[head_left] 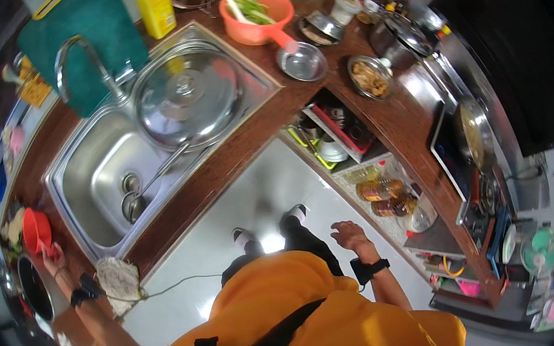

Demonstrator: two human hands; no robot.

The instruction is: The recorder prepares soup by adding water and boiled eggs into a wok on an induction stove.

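Observation:
At the lower left, my left hand [53, 258] grips the handle of a red plastic dipper [37, 230], beside the steel sink [93, 170]. My right hand [349, 235] hangs over the floor with its fingers apart and nothing in it. A steel ladle [133, 206] lies with its bowl in the sink and its handle on the rim, near a large round steel lid [190, 96]. A crumpled cloth [117, 278] rests on the counter edge close to my left wrist.
Along the far counter stand a coral pan with greens [243, 32], a metal bowl [302, 62], a bowl of brown food [370, 77] and a lidded pot [399, 39]. A wok [474, 133] sits on the cooktop [451, 148]. Bottles [380, 189] fill a lower shelf. A cable crosses the floor.

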